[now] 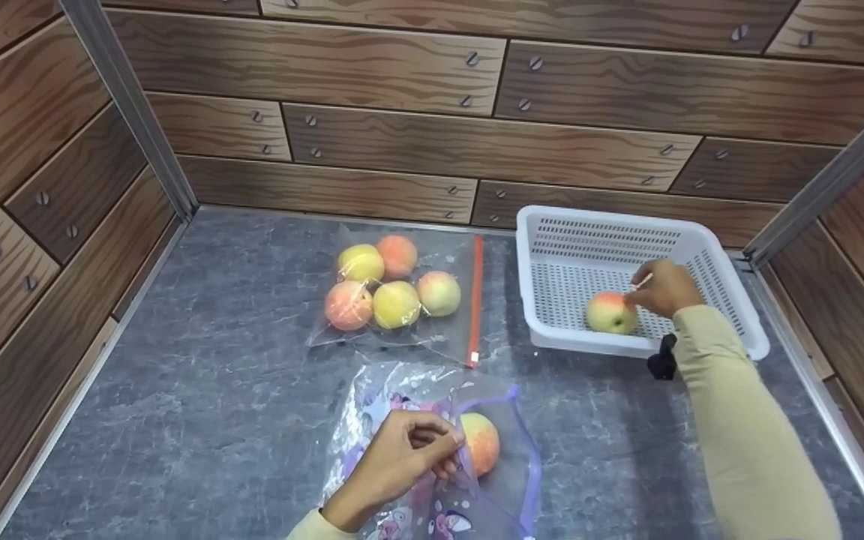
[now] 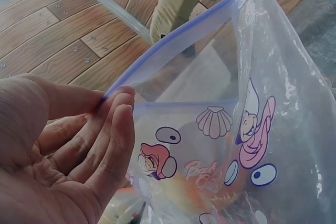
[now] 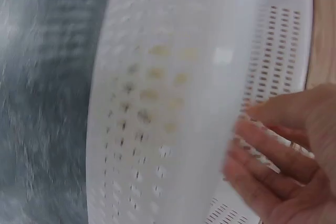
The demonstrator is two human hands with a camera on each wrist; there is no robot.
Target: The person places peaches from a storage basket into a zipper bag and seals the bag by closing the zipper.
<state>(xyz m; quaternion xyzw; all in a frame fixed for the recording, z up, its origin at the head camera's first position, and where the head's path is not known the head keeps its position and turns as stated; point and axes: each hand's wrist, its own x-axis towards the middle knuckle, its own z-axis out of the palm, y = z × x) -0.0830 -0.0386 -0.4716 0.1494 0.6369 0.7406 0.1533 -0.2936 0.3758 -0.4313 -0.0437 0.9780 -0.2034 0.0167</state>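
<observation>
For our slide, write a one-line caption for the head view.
Left hand pinches a printed bag holding one peach while right hand touches a peach in the white basket.

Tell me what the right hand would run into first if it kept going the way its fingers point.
The right hand points left inside the white basket, fingertips at the peach lying there. It would most likely meet that peach first, then the basket's left wall. The wrist view is too blurred to confirm contact.

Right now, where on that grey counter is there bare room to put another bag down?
The grey counter is bare along its left side, between the wooden wall and both bags. It is crowded mid-counter: the red-zip bag, the printed bag and the white basket.
</observation>
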